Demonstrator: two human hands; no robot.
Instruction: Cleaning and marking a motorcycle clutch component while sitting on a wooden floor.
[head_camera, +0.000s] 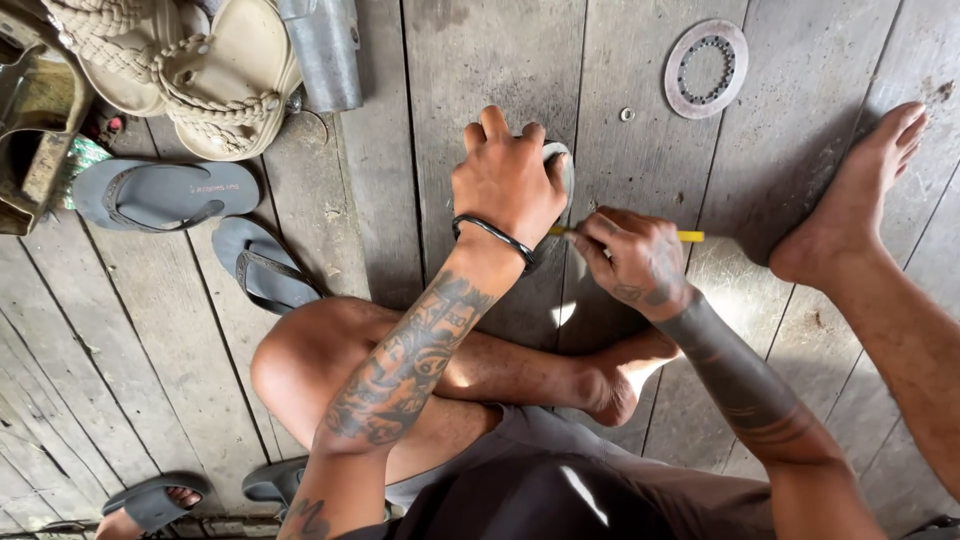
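My left hand (508, 178) presses down flat on a round grey metal disc (562, 160) that lies on the wooden plank floor; only the disc's right edge shows past my fingers. My right hand (632, 255) grips a yellow pencil (688, 237) just right of the disc, its tip pointed at the disc's edge under my left wrist. A black band circles my left wrist. I sit on the floor with my left leg folded in front of me and my right leg stretched out.
A flat metal ring with a bearing cage (706, 68) and a small washer (627, 114) lie farther out. Grey flip-flops (165, 193), beige braided sandals (200, 70) and a metal cylinder (322, 50) sit at upper left. Another person's sandalled foot (150, 502) shows at bottom left.
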